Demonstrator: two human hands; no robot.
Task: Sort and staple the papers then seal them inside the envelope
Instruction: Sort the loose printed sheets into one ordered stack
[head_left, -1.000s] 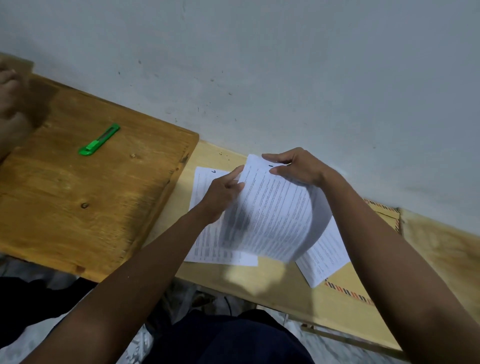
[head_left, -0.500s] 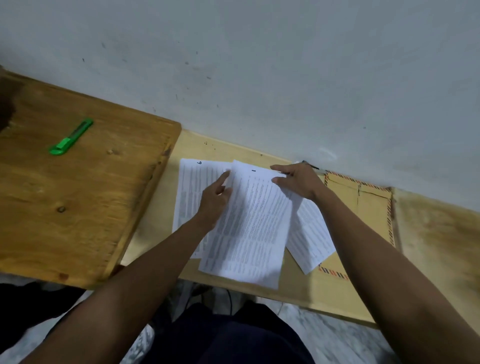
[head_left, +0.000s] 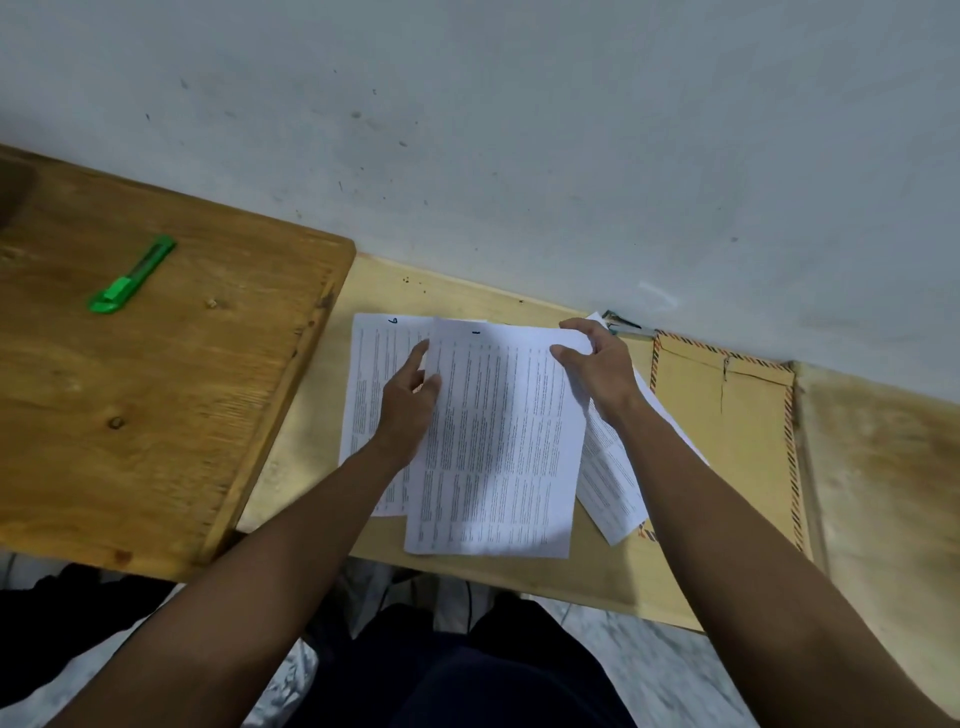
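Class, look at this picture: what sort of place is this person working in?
Probably a plain desk set against a wall: printed papers, a brown envelope and a green utility knife lie on wooden tabletops.

- Setting read as a plain desk or study corner; whether home or office cannot be told.
- A pale wooden desk (head_left: 322, 467) is set flush against a bare, scuffed grey-white wall (head_left: 519, 130).
- A darker, knotted wooden board (head_left: 156, 415) is seen beside it, with a green utility knife (head_left: 132, 274) laid on top.
- Paperwork is indicated: printed sheets (head_left: 498, 441) are spread on the desk, and a brown envelope with striped border (head_left: 737, 441) lies alongside.
- A small stapler-like tool (head_left: 623, 323) is noted against the wall.
- Mottled light flooring (head_left: 649, 665) is visible below the desk edge.
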